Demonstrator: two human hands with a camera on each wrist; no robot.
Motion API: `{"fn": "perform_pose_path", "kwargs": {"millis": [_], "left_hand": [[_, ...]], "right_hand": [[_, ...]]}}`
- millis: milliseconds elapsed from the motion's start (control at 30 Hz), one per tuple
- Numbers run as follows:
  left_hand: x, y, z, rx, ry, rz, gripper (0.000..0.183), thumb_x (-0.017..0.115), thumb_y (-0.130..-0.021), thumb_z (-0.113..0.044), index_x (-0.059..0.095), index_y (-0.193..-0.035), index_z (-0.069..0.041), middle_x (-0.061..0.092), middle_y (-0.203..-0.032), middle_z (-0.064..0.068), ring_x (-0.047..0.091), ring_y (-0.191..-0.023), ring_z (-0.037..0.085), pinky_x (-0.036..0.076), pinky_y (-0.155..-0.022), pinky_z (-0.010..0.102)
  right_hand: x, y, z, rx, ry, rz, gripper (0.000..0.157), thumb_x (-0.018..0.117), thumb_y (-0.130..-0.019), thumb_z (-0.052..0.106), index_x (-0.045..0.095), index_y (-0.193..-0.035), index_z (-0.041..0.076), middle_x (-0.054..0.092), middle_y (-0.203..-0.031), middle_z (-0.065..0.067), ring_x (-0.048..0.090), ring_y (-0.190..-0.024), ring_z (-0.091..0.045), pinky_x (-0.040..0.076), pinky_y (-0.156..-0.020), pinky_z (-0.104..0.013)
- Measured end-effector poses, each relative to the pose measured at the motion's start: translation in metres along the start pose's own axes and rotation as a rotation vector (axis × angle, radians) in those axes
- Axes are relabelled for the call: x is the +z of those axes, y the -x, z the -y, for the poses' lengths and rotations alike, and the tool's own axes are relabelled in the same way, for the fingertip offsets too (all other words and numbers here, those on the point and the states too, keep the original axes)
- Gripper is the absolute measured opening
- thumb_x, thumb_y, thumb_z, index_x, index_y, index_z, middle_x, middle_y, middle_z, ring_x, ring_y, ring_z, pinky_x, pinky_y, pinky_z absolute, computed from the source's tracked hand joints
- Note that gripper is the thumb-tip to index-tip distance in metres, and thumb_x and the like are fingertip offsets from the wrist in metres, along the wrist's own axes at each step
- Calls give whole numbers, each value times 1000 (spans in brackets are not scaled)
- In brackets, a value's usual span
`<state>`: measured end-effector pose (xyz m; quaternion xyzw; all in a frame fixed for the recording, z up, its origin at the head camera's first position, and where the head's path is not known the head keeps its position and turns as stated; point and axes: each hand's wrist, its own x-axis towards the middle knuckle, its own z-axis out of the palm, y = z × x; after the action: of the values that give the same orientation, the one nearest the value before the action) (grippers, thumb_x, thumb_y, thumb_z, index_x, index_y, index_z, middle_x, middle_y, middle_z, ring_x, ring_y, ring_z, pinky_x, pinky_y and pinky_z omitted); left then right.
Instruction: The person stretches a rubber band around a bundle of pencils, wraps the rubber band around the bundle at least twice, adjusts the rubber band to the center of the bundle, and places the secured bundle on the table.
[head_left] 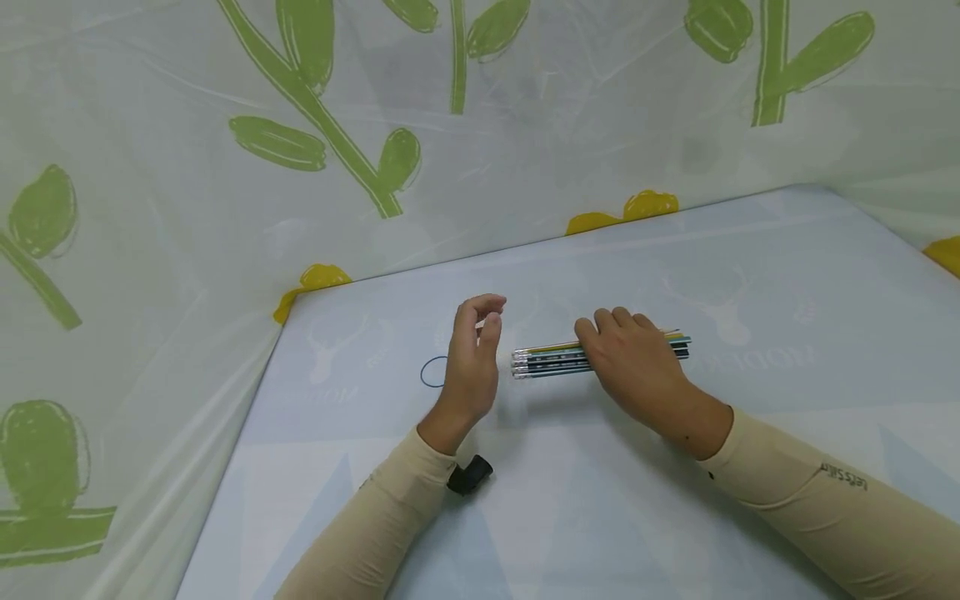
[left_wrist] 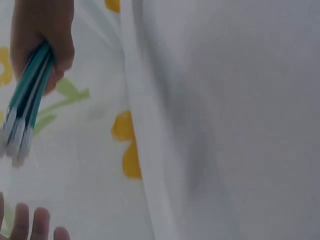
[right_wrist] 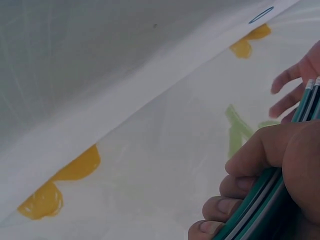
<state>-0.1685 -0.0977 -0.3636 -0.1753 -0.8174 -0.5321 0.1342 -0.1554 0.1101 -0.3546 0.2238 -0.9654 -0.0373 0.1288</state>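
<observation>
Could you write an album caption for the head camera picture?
The right hand grips a bundle of pencils near the left hand; a blue loop lies on the table.

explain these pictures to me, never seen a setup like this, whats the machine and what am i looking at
There is no robot here: it is a person working with two bare hands. The first, wide picture comes from a camera worn on the head, looking forward and down. The other two come from cameras on the left and right wrists, so they look tilted and close up.

The right hand has a bundle of pencils in its grip, above a pale table. The left hand is near the bundle's white-tipped ends and holds nothing. A thin blue ring lies on the table, partly hidden behind the left hand.
</observation>
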Motion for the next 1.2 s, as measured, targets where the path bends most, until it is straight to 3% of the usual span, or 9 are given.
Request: {"fn": "perform_pose_path", "kwargs": {"millis": [200, 500, 667, 967, 1200], "left_hand": [[-24, -13, 12, -52, -140, -6, 28, 43, -106, -28, 54, -117, -4, 55, -116, 11, 52, -110, 24, 44, -94, 39], [-62, -24, 33, -314, -356, 274, 28, 51, -104, -32, 56, -120, -10, 56, -117, 10, 54, -108, 26, 48, -87, 40], [-73, -25, 43, -406, -508, 334, 27, 56, -102, -29, 58, -121, -11, 56, -120, 13, 56, -108, 28, 50, -85, 41], [-83, -25, 45, -446, -697, 368, 25, 63, -98, -25, 63, -121, -14, 60, -122, 14, 60, -104, 31, 50, -86, 45], [-84, -24, 46, -418, -861, 379, 30, 65, -97, -29, 69, -123, -16, 68, -119, 9, 65, -107, 29, 49, -91, 50]], "right_hand": [[1, -1, -2, -4, 4, 6, 32, 80, -83, 7, 58, -107, 4, 59, -88, -12, 56, -84, -27, 54, -80, -41], [3, 0, -7, -13, 2, -19, 34, 81, -82, 8, 58, -107, 3, 60, -88, -13, 56, -83, -28, 55, -78, -42], [4, -1, -9, -13, 1, -16, 34, 81, -82, 8, 58, -107, 4, 60, -89, -12, 56, -83, -27, 55, -78, -41], [5, -2, -9, -6, -11, -13, 34, 80, -83, 9, 59, -109, 3, 61, -91, -13, 57, -86, -29, 55, -81, -44], [6, -2, -9, -6, -18, -8, 30, 78, -84, 7, 58, -106, 4, 59, -88, -12, 56, -84, -28, 55, -80, -43]]}}
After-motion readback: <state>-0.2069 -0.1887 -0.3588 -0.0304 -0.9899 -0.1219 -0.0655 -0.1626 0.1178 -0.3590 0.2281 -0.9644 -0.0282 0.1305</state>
